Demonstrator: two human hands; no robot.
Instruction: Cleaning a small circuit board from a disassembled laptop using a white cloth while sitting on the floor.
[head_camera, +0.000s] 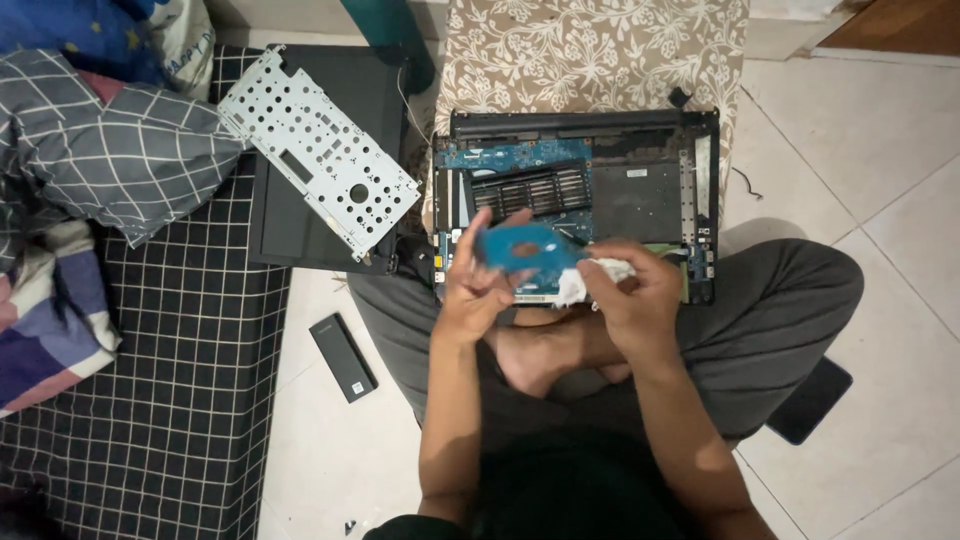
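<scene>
My left hand (478, 283) grips a small blue circuit board (527, 252) by its left edge, holding it just above my crossed legs. My right hand (628, 283) presses a crumpled white cloth (590, 280) against the board's right end. Right behind both hands lies an opened laptop base (640, 190) on the floor, with a blue board, a dark slotted part and bare black panels showing inside.
A perforated grey metal plate (320, 150) lies tilted on a black laptop panel (290, 225) at the left. A small black rectangular part (342, 357) rests on the white tile floor. A checked dark mattress (170, 400) with bedding runs along the left. A floral cloth (590, 50) lies behind the laptop.
</scene>
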